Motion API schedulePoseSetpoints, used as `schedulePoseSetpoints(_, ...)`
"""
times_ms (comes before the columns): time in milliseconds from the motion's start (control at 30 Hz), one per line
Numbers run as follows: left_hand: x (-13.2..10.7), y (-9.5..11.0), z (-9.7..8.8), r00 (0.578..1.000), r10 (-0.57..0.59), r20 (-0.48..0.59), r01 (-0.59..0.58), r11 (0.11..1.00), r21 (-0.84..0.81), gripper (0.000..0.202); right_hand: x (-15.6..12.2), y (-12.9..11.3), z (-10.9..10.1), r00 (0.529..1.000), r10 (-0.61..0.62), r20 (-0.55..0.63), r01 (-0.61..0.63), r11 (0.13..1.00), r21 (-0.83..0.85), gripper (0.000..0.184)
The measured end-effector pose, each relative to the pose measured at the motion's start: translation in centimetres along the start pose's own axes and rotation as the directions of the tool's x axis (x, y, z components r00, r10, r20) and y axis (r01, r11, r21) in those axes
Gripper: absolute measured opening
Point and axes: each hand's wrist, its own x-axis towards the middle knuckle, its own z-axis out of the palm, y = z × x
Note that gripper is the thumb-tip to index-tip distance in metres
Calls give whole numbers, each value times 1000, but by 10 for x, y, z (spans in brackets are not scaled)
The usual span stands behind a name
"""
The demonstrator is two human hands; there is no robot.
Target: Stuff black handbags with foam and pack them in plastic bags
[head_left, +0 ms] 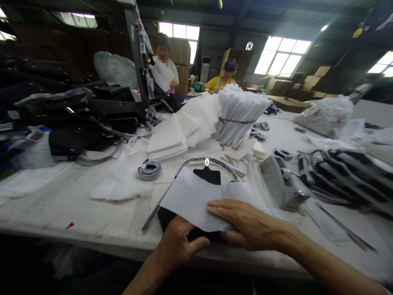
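Observation:
In front of me at the table edge lies a black handbag (166,217) with a wrapped strap curving behind it and a gold clasp on a black tab (210,176). A white paper sheet (190,196) covers much of the bag. My right hand (242,221) lies on the sheet with its fingers stretched out flat; the thumb is blurred at the lower edge. My left hand (178,241) is at the bag's near left side, thumb held apart, its fingers hidden beneath the sheet.
A fanned stack of white sheets (181,127) and a tied white bundle (239,114) stand behind. Left are a coiled grey strap (149,169) and piled black bags (80,139). A tape dispenser (282,184) and wrapped black pieces (344,176) sit right. Two people work across the table.

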Motion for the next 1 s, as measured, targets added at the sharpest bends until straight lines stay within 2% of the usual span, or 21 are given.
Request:
schedulePoseSetpoints(67,-3,-3,4,996,87,-21,-84,989,118,35,2,0,-11,1000,-8,-7,8,1000,9,55)
schedulePoseSetpoints(133,-6,-6,7,986,164,-7,-159,966,205,34,5,-1,-15,998,-5,-59,2,999,-40,53)
schedulePoseSetpoints(233,-9,-9,12,967,255,-15,-240,928,284,40,6,-2,-2,993,9,-117,-21,995,-101,52)
schedulePoseSetpoints(367,-13,-13,16,940,338,-54,-292,874,388,49,0,-7,25,994,48,-95,-54,997,-57,51)
schedulePoseSetpoints(533,-19,-17,21,938,344,-43,-297,861,413,45,1,-18,26,992,119,-36,-120,991,-52,48)
schedulePoseSetpoints(700,-15,-14,21,933,354,-72,-293,859,419,39,3,-17,27,987,152,-45,-152,988,-4,74)
schedulePoseSetpoints(867,-14,-8,11,913,406,-37,-340,810,478,34,-3,-7,49,988,137,-67,-138,990,-15,84)
schedulePoseSetpoints(1000,-23,14,-4,905,423,-57,-356,821,446,27,-5,-2,68,985,106,-133,-113,992,-49,91)
